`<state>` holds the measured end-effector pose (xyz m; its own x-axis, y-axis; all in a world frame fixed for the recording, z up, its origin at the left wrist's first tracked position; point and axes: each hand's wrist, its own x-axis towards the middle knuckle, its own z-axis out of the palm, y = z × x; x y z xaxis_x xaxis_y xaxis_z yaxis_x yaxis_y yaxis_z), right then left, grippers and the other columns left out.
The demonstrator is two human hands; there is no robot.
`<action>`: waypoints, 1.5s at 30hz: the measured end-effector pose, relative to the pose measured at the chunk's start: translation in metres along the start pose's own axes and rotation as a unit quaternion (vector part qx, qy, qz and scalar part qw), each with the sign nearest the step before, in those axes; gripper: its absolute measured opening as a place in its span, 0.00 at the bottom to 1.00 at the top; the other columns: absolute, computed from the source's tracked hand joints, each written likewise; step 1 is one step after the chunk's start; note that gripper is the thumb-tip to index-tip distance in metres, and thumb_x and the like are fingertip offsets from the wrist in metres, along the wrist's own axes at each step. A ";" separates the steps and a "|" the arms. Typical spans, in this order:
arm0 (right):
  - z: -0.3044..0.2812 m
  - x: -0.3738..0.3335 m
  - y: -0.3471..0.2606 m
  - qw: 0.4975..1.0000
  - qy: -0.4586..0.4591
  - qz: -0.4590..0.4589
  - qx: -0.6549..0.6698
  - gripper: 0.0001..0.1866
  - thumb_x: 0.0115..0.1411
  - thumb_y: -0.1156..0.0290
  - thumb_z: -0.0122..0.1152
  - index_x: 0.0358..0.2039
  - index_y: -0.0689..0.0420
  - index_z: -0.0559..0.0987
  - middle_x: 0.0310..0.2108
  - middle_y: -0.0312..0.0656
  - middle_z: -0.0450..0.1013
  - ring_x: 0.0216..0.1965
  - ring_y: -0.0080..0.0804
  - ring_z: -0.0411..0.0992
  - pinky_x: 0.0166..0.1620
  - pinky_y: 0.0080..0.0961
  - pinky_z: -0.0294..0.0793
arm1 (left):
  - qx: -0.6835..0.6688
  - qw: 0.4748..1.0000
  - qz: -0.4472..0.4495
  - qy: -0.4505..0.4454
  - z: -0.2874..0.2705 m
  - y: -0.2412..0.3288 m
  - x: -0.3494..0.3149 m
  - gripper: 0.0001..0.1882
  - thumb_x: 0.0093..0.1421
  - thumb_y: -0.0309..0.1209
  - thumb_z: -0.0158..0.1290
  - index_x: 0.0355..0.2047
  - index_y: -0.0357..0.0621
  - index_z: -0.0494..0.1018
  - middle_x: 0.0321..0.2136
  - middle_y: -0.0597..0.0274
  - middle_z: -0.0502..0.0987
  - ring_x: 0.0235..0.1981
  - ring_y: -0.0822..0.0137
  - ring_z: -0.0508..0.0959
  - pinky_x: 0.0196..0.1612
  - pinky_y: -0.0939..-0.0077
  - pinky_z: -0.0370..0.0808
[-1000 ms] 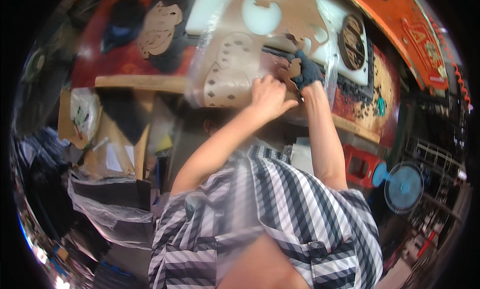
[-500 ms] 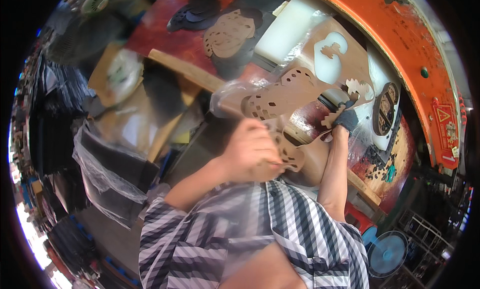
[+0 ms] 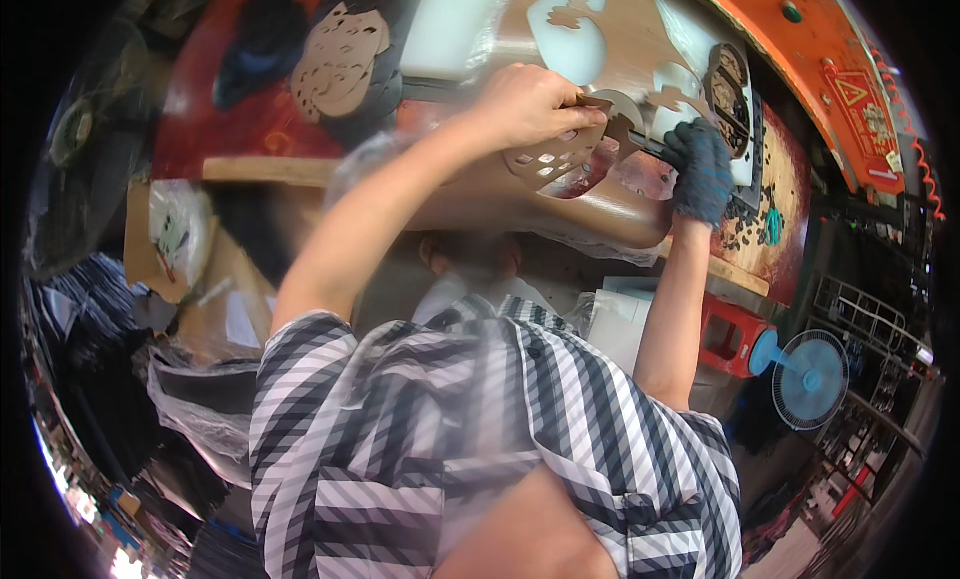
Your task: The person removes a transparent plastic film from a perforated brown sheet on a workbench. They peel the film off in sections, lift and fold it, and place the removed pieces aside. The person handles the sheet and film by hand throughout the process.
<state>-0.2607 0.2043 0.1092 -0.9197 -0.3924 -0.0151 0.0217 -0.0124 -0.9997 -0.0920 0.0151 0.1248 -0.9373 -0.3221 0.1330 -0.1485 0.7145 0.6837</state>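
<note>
My left hand (image 3: 530,104), bare, reaches over the bench with its fingers closed on the edge of a tan perforated cut-out piece (image 3: 552,162). The piece has diamond-shaped holes and hangs below the fingers. My right hand (image 3: 700,169) wears a dark knitted glove, and its fingers are curled at the ragged edge of a tan cut sheet (image 3: 672,97). What lies inside that grip is partly hidden. Under both hands spreads the glossy tan sheet material (image 3: 480,204), curving over the bench's front edge. Beyond the right hand stands an oval cutting die (image 3: 728,99) on a white board.
A stack of tan perforated pieces (image 3: 340,59) lies at the back left. An orange machine arm (image 3: 800,49) curves along the right. Teal-handled scissors (image 3: 773,225) lie among dark scraps. A blue fan (image 3: 810,379) and red stool (image 3: 728,334) are lower right.
My left hand has moved from near my body up and away over the bench, and the perforated material is now there. The view has shifted; my right hand stays at the cut sheet.
</note>
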 end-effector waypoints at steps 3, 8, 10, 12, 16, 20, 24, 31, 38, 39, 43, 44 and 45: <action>0.015 -0.025 -0.014 0.980 -0.091 0.112 0.139 0.16 0.61 0.61 0.58 0.45 0.58 0.76 0.41 0.43 0.74 0.36 0.29 0.74 0.37 0.29 0.75 | 0.004 0.999 0.032 -0.014 0.006 0.001 0.006 0.15 0.58 0.47 0.53 0.31 0.52 0.81 0.27 0.56 0.79 0.33 0.52 0.79 0.37 0.62 0.73; 0.059 -0.053 0.037 0.938 -0.338 0.068 -0.021 0.17 0.52 0.72 0.62 0.43 0.59 0.73 0.33 0.38 0.73 0.36 0.23 0.71 0.37 0.25 0.74 | 0.064 0.953 0.271 0.123 0.024 -0.009 0.020 0.21 0.55 0.52 0.56 0.20 0.47 0.77 0.18 0.59 0.74 0.27 0.55 0.75 0.33 0.60 0.69; 0.064 -0.050 0.047 0.921 -0.371 0.101 0.062 0.19 0.53 0.72 0.62 0.47 0.58 0.71 0.36 0.39 0.73 0.38 0.26 0.73 0.38 0.26 0.76 | 0.056 0.945 0.254 0.196 0.027 -0.011 0.022 0.21 0.53 0.51 0.58 0.19 0.45 0.74 0.17 0.62 0.71 0.27 0.57 0.72 0.33 0.62 0.67; 0.069 -0.050 0.049 0.907 -0.352 0.170 0.158 0.24 0.55 0.74 0.61 0.54 0.56 0.68 0.43 0.39 0.72 0.43 0.31 0.74 0.42 0.30 0.79 | 0.099 0.955 0.164 0.227 0.022 -0.011 0.013 0.20 0.53 0.50 0.58 0.22 0.45 0.75 0.20 0.62 0.74 0.30 0.58 0.74 0.34 0.63 0.68; 0.075 -0.054 0.040 0.906 -0.208 0.276 0.245 0.22 0.56 0.72 0.61 0.53 0.54 0.71 0.43 0.40 0.74 0.42 0.36 0.75 0.41 0.38 0.78 | -0.032 0.894 -0.084 0.440 0.006 0.006 -0.036 0.18 0.59 0.45 0.55 0.41 0.44 0.76 0.37 0.54 0.79 0.40 0.54 0.75 0.48 0.63 0.67; 0.075 -0.052 0.043 0.893 -0.208 0.305 0.258 0.20 0.57 0.64 0.62 0.51 0.52 0.73 0.42 0.37 0.76 0.40 0.33 0.76 0.35 0.32 0.76 | 0.056 0.901 -0.267 0.337 0.032 0.029 -0.078 0.13 0.60 0.42 0.53 0.36 0.48 0.79 0.32 0.61 0.80 0.40 0.57 0.75 0.48 0.61 0.65; 0.069 -0.044 0.058 0.869 -0.257 0.304 0.292 0.19 0.62 0.60 0.56 0.51 0.54 0.72 0.43 0.39 0.75 0.41 0.35 0.76 0.40 0.33 0.76 | 0.162 0.882 -0.146 0.418 0.068 0.014 -0.060 0.17 0.59 0.42 0.52 0.17 0.50 0.77 0.20 0.68 0.76 0.29 0.62 0.73 0.40 0.64 0.62; 0.047 -0.013 0.038 0.836 -0.526 0.084 0.131 0.12 0.53 0.71 0.59 0.38 0.60 0.77 0.29 0.34 0.74 0.31 0.24 0.71 0.34 0.24 0.69 | 0.206 0.858 -0.053 0.467 0.095 -0.008 -0.030 0.20 0.57 0.38 0.52 0.09 0.50 0.70 0.12 0.67 0.71 0.20 0.63 0.71 0.33 0.66 0.63; -0.001 -0.033 -0.003 0.871 -0.477 0.014 -0.116 0.11 0.55 0.68 0.60 0.34 0.64 0.78 0.27 0.37 0.75 0.27 0.23 0.71 0.31 0.21 0.70 | 0.171 0.885 -0.078 0.426 0.134 -0.005 -0.003 0.22 0.56 0.39 0.51 0.06 0.51 0.70 0.11 0.65 0.72 0.18 0.64 0.72 0.32 0.66 0.65; -0.004 -0.035 -0.002 0.866 -0.485 -0.049 -0.112 0.08 0.55 0.69 0.60 0.29 0.61 0.77 0.24 0.35 0.72 0.26 0.25 0.70 0.32 0.21 0.70 | 0.168 0.886 -0.082 0.424 0.136 -0.007 -0.002 0.22 0.57 0.39 0.51 0.06 0.51 0.70 0.11 0.65 0.73 0.18 0.64 0.73 0.32 0.66 0.65; -0.008 -0.032 0.024 0.906 -0.392 -0.111 -0.119 0.07 0.56 0.69 0.59 0.28 0.55 0.71 0.19 0.35 0.65 0.22 0.29 0.67 0.30 0.24 0.68 | 0.181 0.902 -0.107 0.377 0.140 -0.013 -0.001 0.23 0.58 0.39 0.49 0.06 0.50 0.71 0.11 0.63 0.73 0.18 0.63 0.74 0.32 0.65 0.65; -0.009 -0.031 0.032 0.914 -0.337 0.119 0.190 0.06 0.56 0.69 0.57 0.27 0.54 0.69 0.20 0.35 0.64 0.23 0.29 0.66 0.29 0.25 0.67 | 0.195 0.907 -0.115 0.355 0.140 -0.014 -0.001 0.23 0.58 0.39 0.49 0.06 0.50 0.71 0.11 0.63 0.74 0.18 0.62 0.74 0.32 0.65 0.65; -0.014 -0.031 0.038 0.897 -0.299 0.193 0.264 0.06 0.56 0.69 0.57 0.28 0.54 0.69 0.21 0.35 0.65 0.24 0.30 0.66 0.30 0.26 0.67 | 0.214 0.910 -0.118 0.335 0.141 -0.015 0.000 0.23 0.59 0.39 0.48 0.07 0.49 0.71 0.12 0.62 0.74 0.18 0.61 0.74 0.32 0.64 0.65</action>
<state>-0.2368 0.2288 0.0716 -0.4335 -0.8817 -0.1862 0.6208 -0.1424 -0.7709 -0.1345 0.0916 0.0130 -0.4825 -0.7024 0.5233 -0.5645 0.7062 0.4273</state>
